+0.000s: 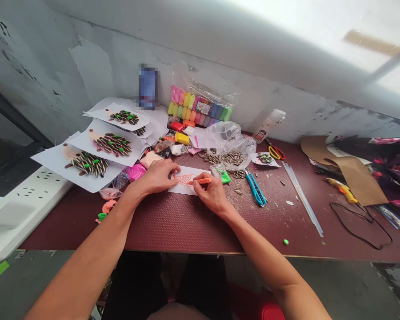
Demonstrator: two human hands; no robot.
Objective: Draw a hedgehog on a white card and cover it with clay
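My left hand (158,175) lies flat on the left end of a small white paper (200,170) and pins it to the dark red table (186,222). An orange line drawing (183,179) shows on that paper. My right hand (213,193) grips an orange pen (200,181), its tip touching the paper near the drawing. Just beyond my right hand lies a small bag with green clay (222,174). A heap of sunflower seeds (231,158) sits behind it by a clear plastic bag (228,138).
Sheets with seed-covered hedgehog pictures (100,153) are stacked at the left. A pack of coloured clay (200,109) leans on the wall. Blue cutters (256,189), scissors (276,152), glue sticks (302,195), a black cord (360,222) and brown card (356,173) lie to the right. A white power strip (26,195) is at far left.
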